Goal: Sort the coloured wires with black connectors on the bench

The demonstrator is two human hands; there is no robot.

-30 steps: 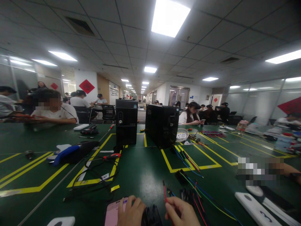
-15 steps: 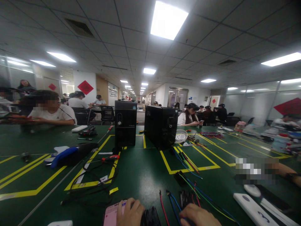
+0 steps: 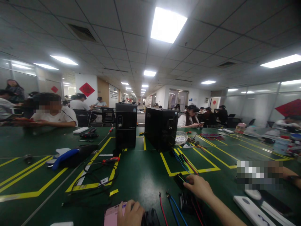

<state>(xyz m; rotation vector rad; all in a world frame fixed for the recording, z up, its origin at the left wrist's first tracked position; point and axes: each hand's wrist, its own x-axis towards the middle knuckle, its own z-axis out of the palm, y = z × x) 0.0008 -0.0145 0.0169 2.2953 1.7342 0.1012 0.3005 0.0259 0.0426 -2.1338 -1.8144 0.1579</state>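
Observation:
My left hand (image 3: 131, 214) is at the bottom edge, its bent fingers over the right side of a pink phone (image 3: 111, 216). A black coiled cable (image 3: 151, 218) lies just right of it. My right hand (image 3: 198, 187) reaches forward with its fingertips pinched at the end of a black-tied cable bundle (image 3: 179, 180), where a bit of green wire shows. The wires under my wrist are hidden. Nearer me lie a red cable (image 3: 162, 207), blue cables (image 3: 175, 207) and another black cable bundle (image 3: 185, 202).
Two black computer cases (image 3: 125, 125) stand mid-table, with a white basket (image 3: 181, 138) behind. On the left lie a red-handled screwdriver (image 3: 110, 160), black cables and a blue-and-black tool (image 3: 68, 158). A white power strip (image 3: 252, 210) lies right. Another person's arm (image 3: 290, 175) reaches in from the right.
My right hand has moved forward and up from the bottom edge to the black-tied cable bundle, its forearm now across the wires. My left hand stays on the phone.

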